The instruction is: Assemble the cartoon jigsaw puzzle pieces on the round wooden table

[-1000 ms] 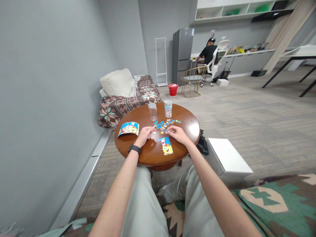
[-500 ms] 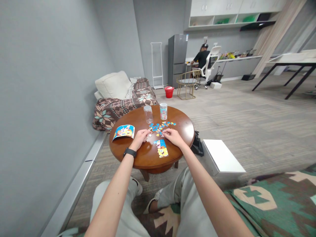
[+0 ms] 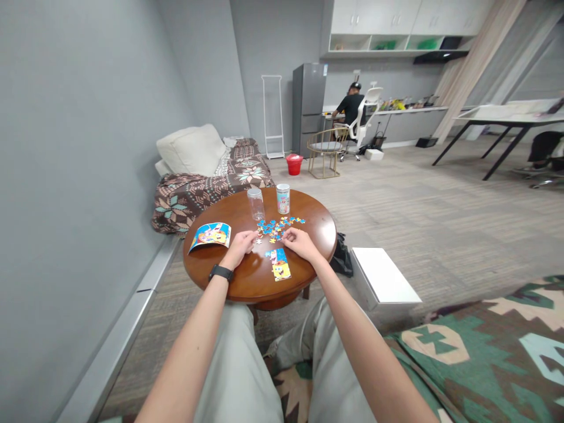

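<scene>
Loose jigsaw pieces (image 3: 272, 226), mostly blue and yellow, are spread over the round brown table (image 3: 220, 288). My left hand (image 3: 240, 247), a dark watch on its wrist, is closed in a pinch at the left edge of the pieces; what its fingertips hold is too small to make out. My right hand (image 3: 300, 242) pinches a small puzzle piece at the right side of the spread. Nearer me lies a joined part of the puzzle (image 3: 281, 265) with a yellow cartoon face. A curved picture sheet (image 3: 210, 234) rests at the left.
Behind the pieces stand a clear jar (image 3: 256, 204) and a printed can (image 3: 283, 200). A white box (image 3: 383, 273) is on the floor to the right. Farther off are a red bucket (image 3: 294, 164), a gold-framed chair (image 3: 325, 150) and a seated person (image 3: 351, 107).
The view has swung a little to the right, so the table appears farther left. Both hands stay at nearly the same places by the pieces.
</scene>
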A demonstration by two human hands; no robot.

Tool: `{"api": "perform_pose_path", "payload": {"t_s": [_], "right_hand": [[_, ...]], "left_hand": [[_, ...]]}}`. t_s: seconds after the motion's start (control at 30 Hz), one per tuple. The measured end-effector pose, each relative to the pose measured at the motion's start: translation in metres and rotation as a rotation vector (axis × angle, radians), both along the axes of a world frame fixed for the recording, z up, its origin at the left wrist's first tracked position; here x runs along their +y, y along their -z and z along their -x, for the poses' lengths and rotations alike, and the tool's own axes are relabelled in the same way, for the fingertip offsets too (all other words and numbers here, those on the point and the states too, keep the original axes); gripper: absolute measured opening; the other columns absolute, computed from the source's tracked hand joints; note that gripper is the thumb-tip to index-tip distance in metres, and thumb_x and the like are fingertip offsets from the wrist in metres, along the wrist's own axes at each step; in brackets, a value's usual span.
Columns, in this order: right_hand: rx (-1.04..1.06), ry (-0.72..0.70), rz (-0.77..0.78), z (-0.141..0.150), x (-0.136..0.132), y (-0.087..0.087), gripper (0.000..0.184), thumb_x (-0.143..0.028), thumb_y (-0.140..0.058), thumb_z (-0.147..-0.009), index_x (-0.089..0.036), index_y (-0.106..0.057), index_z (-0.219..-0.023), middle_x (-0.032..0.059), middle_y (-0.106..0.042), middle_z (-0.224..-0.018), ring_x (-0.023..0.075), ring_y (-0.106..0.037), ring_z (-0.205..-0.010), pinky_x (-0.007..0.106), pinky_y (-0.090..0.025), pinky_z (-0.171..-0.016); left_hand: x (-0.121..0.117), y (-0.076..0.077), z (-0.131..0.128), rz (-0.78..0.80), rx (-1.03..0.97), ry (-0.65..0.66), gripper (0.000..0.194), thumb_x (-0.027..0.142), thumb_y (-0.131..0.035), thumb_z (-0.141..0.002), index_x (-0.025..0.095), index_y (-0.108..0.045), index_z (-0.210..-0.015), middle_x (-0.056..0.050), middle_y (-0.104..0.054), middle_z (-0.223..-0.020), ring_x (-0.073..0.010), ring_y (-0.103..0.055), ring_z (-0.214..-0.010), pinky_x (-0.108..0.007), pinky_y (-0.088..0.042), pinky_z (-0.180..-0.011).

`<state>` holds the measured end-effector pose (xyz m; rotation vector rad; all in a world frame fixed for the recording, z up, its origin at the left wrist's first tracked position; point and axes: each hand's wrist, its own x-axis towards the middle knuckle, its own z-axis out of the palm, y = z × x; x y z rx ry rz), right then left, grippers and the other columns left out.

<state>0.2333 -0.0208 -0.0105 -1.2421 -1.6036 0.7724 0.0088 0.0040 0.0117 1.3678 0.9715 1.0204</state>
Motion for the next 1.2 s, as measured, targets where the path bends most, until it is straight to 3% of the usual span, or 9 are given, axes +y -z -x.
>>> {"api": "perform_pose_path", "payload": {"t_s": [0.3,0.9,1.2], "right_hand": [[-0.014,-0.005,-0.007,-0.0006,0.0012,0.0021,0.007,-0.027,-0.064,-0.075,-0.021,-0.064,-0.078,-0.0024,-0.064,-0.066,0.0149,-0.061,-0.065,0.029,-0.051,-0.072],[0.0,-0.048,0.013,-0.0031,0.0,-0.0001,0.012,-0.027,-0.069,-0.078,-0.02,-0.075,-0.086,0.0042,-0.076,-0.085,0.0188,-0.069,-0.081,0.032,-0.054,-0.081],[-0.03,-0.027,-0.001,-0.0038,0.0001,-0.0003,0.01,-0.028,-0.068,-0.078,-0.019,-0.071,-0.082,0.0026,-0.073,-0.079,0.0173,-0.067,-0.076,0.031,-0.052,-0.079]], "left_hand": [[-0.0015,-0.0012,-0.0008,-0.009,-0.002,-0.01,0.049,0.053,-0.076,-0.071,0.019,-0.044,-0.057,0.011,-0.025,-0.047,-0.0023,-0.019,-0.038,-0.02,-0.01,-0.04],[0.0016,0.0013,0.0001,-0.018,-0.005,-0.009,0.05,0.054,-0.076,-0.07,0.02,-0.042,-0.055,0.011,-0.023,-0.043,-0.0025,-0.019,-0.037,-0.021,-0.01,-0.04],[0.0032,0.0033,-0.0003,-0.006,-0.013,0.004,0.051,0.056,-0.076,-0.069,0.02,-0.042,-0.055,0.012,-0.022,-0.04,-0.0025,-0.017,-0.036,-0.021,-0.009,-0.04]]}}
